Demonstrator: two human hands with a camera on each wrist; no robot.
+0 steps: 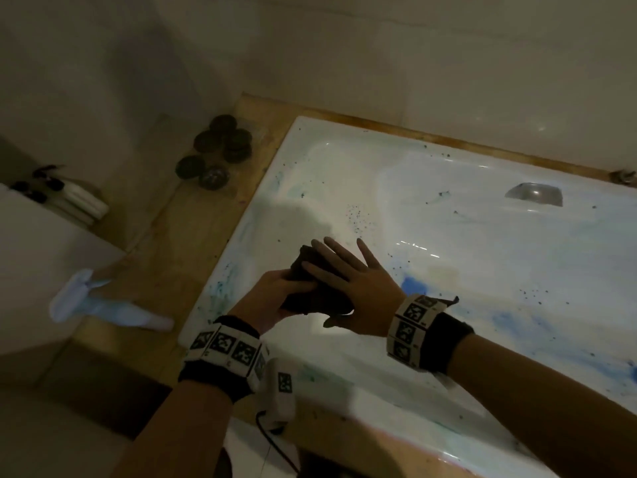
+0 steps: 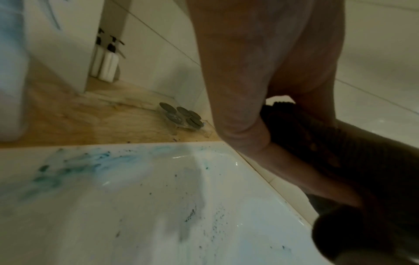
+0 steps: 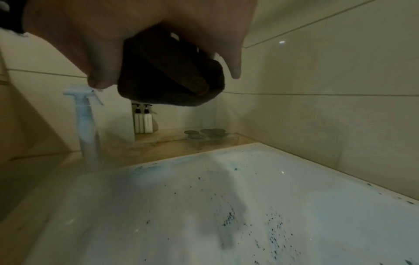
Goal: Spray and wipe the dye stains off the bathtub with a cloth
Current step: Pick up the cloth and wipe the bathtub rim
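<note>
The white bathtub [image 1: 344, 384] carries blue dye stains [image 1: 413, 284] and dark specks [image 1: 358, 219] on its floor and rim. Above its left end both hands hold a dark folded cloth [image 1: 310, 288]. My left hand [image 1: 275, 294] grips the cloth from the left and below, thumb [image 2: 238, 125] on its edge. My right hand [image 1: 341, 274] lies flat on top, fingers straight and spread. The cloth [image 3: 167, 77] sits under the right palm; it also shows at the left hand [image 2: 317, 143]. A pale blue spray bottle [image 1: 103, 305] stands on the wooden ledge, left of the tub, apart from both hands.
The wooden ledge [image 1: 193, 236] borders the tub's left and far sides. A clear tray of dark round lids [image 1: 217, 150] sits in its corner. White pump bottles [image 1: 79, 201] stand in a wall niche. A metal plate [image 1: 534, 194] is on the tub's far wall. Tiled walls close in behind.
</note>
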